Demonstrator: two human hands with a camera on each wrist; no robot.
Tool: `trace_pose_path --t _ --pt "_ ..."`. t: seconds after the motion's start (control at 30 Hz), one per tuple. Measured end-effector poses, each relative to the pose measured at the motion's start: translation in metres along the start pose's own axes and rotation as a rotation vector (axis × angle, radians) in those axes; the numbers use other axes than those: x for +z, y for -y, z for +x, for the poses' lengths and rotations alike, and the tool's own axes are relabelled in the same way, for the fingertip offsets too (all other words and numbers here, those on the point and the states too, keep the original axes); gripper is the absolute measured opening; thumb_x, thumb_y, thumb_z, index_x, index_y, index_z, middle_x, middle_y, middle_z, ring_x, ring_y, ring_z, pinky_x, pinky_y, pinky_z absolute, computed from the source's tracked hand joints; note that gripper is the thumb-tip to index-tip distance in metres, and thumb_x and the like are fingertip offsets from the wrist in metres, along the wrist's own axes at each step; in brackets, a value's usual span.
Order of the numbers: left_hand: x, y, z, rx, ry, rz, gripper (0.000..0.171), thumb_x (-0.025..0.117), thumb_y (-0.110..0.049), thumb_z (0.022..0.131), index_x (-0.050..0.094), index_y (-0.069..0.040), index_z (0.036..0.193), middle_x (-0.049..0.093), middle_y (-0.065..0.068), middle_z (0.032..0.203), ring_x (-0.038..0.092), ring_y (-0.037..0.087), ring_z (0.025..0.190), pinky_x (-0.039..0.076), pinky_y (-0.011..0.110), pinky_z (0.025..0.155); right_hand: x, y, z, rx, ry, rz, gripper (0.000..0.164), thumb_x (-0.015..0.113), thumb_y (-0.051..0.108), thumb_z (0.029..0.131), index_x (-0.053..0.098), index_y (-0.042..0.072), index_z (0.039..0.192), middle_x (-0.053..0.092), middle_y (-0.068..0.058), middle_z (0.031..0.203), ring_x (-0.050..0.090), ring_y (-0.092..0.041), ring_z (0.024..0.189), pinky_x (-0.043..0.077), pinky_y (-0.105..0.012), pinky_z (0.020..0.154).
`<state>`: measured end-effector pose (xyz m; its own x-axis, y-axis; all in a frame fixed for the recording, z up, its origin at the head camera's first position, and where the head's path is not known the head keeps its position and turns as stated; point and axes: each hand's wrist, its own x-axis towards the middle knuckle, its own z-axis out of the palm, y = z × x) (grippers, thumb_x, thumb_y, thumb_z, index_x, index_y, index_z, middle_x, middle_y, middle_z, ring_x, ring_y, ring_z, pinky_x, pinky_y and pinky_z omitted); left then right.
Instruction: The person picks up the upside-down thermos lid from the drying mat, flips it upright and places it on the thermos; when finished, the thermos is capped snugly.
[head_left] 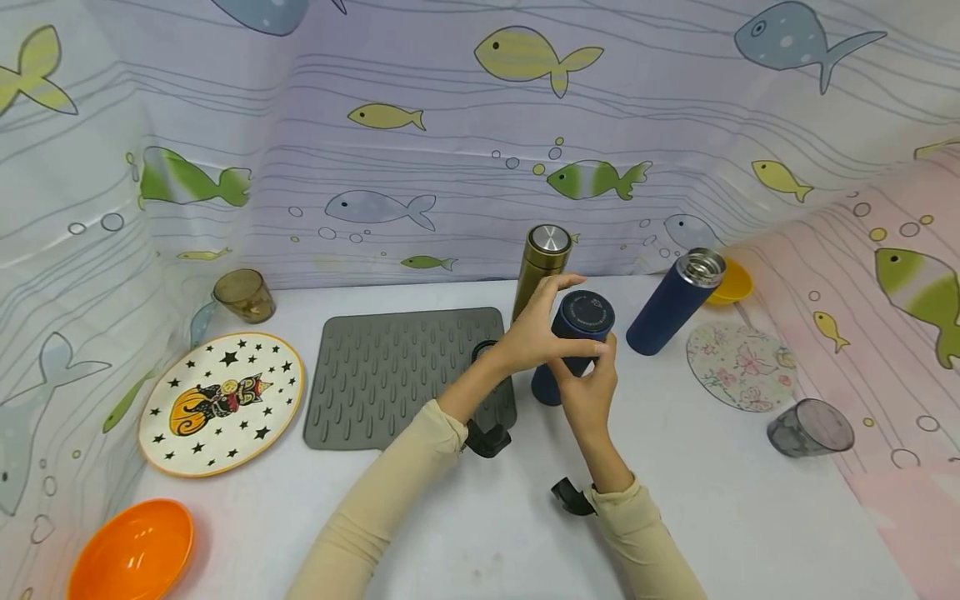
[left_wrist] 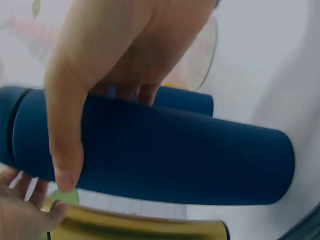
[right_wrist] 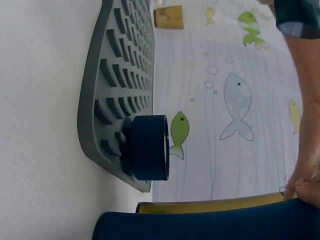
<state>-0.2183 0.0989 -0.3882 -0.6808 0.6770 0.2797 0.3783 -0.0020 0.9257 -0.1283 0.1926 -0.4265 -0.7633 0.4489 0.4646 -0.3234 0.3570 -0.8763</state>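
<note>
Both hands hold a dark blue thermos point(head_left: 549, 385) whose black round top bears a faint ring of print. My left hand point(head_left: 528, 333) curves round its upper end, thumb in front. Just below, my right hand point(head_left: 588, 400) grips the body, its thumb lying across the side in the left wrist view. Whether the base touches the table cannot be told. Close behind stands a gold thermos point(head_left: 546, 260), partly covered by the left hand. A second dark blue thermos point(head_left: 663, 312), its steel mouth uncovered, is to the right. A blue cap point(right_wrist: 149, 147) sits on the grey ridged mat point(head_left: 397, 375).
At the left are a brown cup point(head_left: 246, 296), a cat-patterned plate point(head_left: 281, 408) and an orange bowl point(head_left: 135, 550). At the right lie a yellow bowl point(head_left: 735, 282), a round floral board point(head_left: 738, 367) and a grey cup point(head_left: 810, 429). A fish-print curtain point(head_left: 450, 167) backs the table.
</note>
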Motion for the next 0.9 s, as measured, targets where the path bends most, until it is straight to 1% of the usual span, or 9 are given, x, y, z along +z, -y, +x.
trace_pose_path --t 0.13,0.23,0.33,0.43,0.53,0.67,0.77,0.83,0.9 --pt "-0.0012 -0.0007 0.0009 0.007 -0.002 -0.016 0.075 0.076 -0.011 0.081 0.039 -0.004 0.146 0.044 0.014 0.148 0.041 0.025 0.138 0.032 0.042 0.118 -0.0002 -0.0013 0.0001 -0.011 0.008 0.008 0.065 0.076 -0.007 0.081 0.043 -0.011 0.137 0.054 -0.029 0.131 0.053 -0.039 0.123 0.040 -0.054 0.106" --pt "-0.0017 -0.0011 0.0007 0.009 0.026 -0.067 0.079 0.073 -0.005 0.080 0.034 -0.003 0.149 0.037 0.015 0.152 0.036 0.027 0.142 0.027 0.044 0.120 -0.0004 -0.0016 -0.0002 -0.009 0.015 0.022 0.065 0.076 -0.007 0.081 0.043 -0.011 0.137 0.054 -0.029 0.130 0.053 -0.039 0.122 0.039 -0.054 0.106" --pt "0.0020 -0.0002 0.0008 0.010 -0.009 0.019 0.081 0.077 -0.012 0.081 0.035 -0.006 0.149 0.037 0.012 0.151 0.037 0.023 0.140 0.028 0.039 0.120 -0.0007 -0.0017 -0.0003 -0.011 0.016 0.023 0.064 0.075 -0.007 0.081 0.043 -0.011 0.137 0.054 -0.029 0.131 0.051 -0.039 0.124 0.038 -0.054 0.107" --pt "0.0010 0.0013 0.0026 0.023 0.002 -0.037 0.074 0.075 -0.008 0.081 0.038 -0.003 0.146 0.043 0.014 0.147 0.047 0.025 0.129 0.039 0.033 0.112 -0.0008 -0.0005 0.0000 -0.006 0.020 0.024 0.066 0.075 -0.007 0.081 0.042 -0.011 0.138 0.053 -0.028 0.133 0.051 -0.038 0.126 0.039 -0.050 0.108" --pt "-0.0028 0.0032 0.0033 0.027 0.049 -0.108 0.078 0.070 -0.003 0.081 0.033 -0.003 0.149 0.035 0.016 0.154 0.039 0.025 0.139 0.034 0.038 0.116 -0.0006 0.0007 0.0001 0.002 0.021 0.023 0.067 0.077 -0.005 0.081 0.042 -0.010 0.139 0.053 -0.028 0.133 0.052 -0.037 0.124 0.039 -0.047 0.108" --pt "-0.0016 0.0012 0.0023 0.007 0.027 0.018 0.081 0.077 -0.014 0.081 0.034 -0.006 0.150 0.036 0.011 0.153 0.034 0.021 0.143 0.027 0.041 0.120 -0.0008 0.0004 -0.0004 -0.004 0.013 0.018 0.065 0.075 -0.006 0.082 0.042 -0.011 0.137 0.053 -0.028 0.132 0.051 -0.038 0.125 0.038 -0.052 0.108" --pt "-0.0021 0.0004 0.0031 0.005 0.035 -0.046 0.073 0.074 -0.008 0.082 0.040 -0.003 0.146 0.045 0.013 0.146 0.047 0.027 0.132 0.037 0.042 0.115 -0.0008 0.0005 -0.0004 -0.009 0.013 0.016 0.066 0.075 -0.007 0.081 0.042 -0.011 0.138 0.053 -0.028 0.133 0.051 -0.039 0.126 0.038 -0.055 0.108" --pt "-0.0032 0.0005 0.0032 -0.004 0.053 -0.096 0.075 0.071 -0.003 0.081 0.038 -0.003 0.148 0.042 0.013 0.150 0.044 0.028 0.135 0.035 0.044 0.116 -0.0007 0.0008 -0.0005 -0.006 0.014 0.017 0.068 0.076 -0.006 0.081 0.041 -0.011 0.139 0.053 -0.028 0.133 0.051 -0.039 0.126 0.038 -0.054 0.108" --pt "-0.0029 0.0002 0.0028 -0.019 0.048 -0.052 0.076 0.073 -0.008 0.082 0.037 -0.005 0.149 0.040 0.012 0.150 0.041 0.026 0.135 0.036 0.045 0.114 -0.0007 0.0006 -0.0006 -0.008 0.016 0.016 0.067 0.076 -0.006 0.081 0.042 -0.011 0.138 0.053 -0.028 0.132 0.052 -0.039 0.124 0.039 -0.054 0.107"
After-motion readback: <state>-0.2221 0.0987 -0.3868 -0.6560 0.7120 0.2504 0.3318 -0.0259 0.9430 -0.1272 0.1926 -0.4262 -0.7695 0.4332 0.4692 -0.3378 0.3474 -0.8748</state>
